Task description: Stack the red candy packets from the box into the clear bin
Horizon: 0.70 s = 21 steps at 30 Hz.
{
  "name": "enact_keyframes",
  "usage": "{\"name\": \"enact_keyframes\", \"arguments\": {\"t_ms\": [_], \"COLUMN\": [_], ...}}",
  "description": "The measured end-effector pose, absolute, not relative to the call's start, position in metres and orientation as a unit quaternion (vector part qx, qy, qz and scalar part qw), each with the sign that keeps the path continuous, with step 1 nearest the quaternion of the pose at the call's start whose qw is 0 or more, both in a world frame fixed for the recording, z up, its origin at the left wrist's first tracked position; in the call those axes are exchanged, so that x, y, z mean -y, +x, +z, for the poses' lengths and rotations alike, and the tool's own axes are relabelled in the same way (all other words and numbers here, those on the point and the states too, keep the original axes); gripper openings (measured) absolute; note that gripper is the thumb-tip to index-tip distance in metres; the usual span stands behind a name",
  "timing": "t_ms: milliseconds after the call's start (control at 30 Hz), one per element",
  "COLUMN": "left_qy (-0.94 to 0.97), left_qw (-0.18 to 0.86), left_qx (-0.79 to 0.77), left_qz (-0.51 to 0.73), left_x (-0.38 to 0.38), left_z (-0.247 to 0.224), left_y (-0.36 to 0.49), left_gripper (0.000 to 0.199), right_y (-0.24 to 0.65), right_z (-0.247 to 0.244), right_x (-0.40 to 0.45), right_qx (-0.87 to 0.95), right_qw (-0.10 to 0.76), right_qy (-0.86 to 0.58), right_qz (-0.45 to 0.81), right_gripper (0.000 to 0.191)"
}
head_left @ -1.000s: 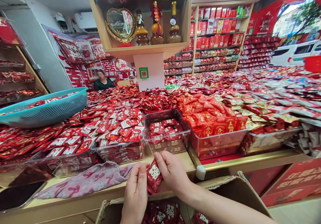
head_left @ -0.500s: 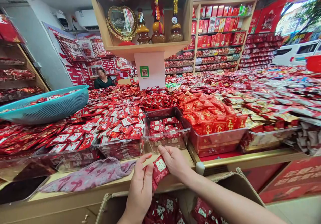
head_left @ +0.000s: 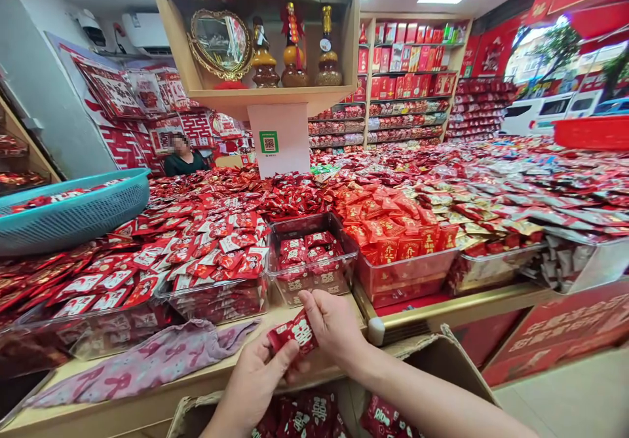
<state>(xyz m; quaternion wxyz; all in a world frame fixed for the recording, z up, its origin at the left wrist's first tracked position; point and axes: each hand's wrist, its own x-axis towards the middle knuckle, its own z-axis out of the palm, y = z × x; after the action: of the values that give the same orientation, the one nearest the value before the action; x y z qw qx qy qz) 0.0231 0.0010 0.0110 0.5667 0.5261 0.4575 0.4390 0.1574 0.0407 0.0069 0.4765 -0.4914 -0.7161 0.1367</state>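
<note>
Between my hands is a small red packet point(head_left: 301, 333) with pale print, lying nearly level above a cardboard box point(head_left: 445, 359). My left hand point(head_left: 263, 372) pinches its lower left part, thumb on top. My right hand point(head_left: 331, 327) grips its right end with curled fingers. Similar dark red packets point(head_left: 314, 412) lie inside the box below. Just beyond my hands stands a clear bin point(head_left: 314, 268), partly filled with neatly laid dark red packets.
Bins of red and white packets point(head_left: 221, 294), orange-red packets point(head_left: 407, 261) and gold ones line the counter. A pink cloth point(head_left: 147, 366) lies at the front left edge, a blue basket point(head_left: 73, 209) behind it. A shelf point(head_left: 270, 97) overhangs; a person point(head_left: 184, 160) sits behind.
The packet has turned from upright to nearly level. My left hand has lowered and its thumb now presses on the packet. The view has shifted right, so things appear further left.
</note>
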Motion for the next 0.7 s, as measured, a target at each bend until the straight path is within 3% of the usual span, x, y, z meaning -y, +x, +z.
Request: {"name": "enact_keyframes", "arguments": {"t_ms": [100,200,300,400,533,700], "left_qy": [0.461,0.396,0.361,0.33,0.333,0.356], "left_qw": [0.593,0.62,0.684,0.702,0.652,0.618], "left_qx": [-0.478,-0.49,-0.434,-0.381,-0.403,-0.387], "left_qz": [0.455,0.468,0.462,0.503,0.55,0.584], "left_x": [0.0,0.003,0.003,0.001,-0.002,-0.001], "left_z": [0.015,0.021,0.024,0.021,0.015,0.014], "left_y": [0.023,0.024,0.022,0.018,0.018,0.023], "left_gripper": [0.026,0.035,0.04,0.033,0.049,0.056], "right_y": [0.165,0.174,0.174,0.166,0.16,0.161], "right_z": [0.006,0.006,0.006,0.003,0.002,0.002], "right_x": [-0.045,-0.049,-0.043,-0.03,-0.019,-0.029], "right_qx": [0.69,0.695,0.773,0.84,0.873,0.733], "right_qw": [0.496,0.5,0.451,0.385,0.37,0.468], "right_qy": [-0.509,-0.516,-0.43,-0.347,-0.318,-0.426], "right_qz": [0.139,0.028,-0.122,-0.159,-0.017,0.25], "right_gripper": [0.044,0.042,0.039,0.036,0.032,0.02]}}
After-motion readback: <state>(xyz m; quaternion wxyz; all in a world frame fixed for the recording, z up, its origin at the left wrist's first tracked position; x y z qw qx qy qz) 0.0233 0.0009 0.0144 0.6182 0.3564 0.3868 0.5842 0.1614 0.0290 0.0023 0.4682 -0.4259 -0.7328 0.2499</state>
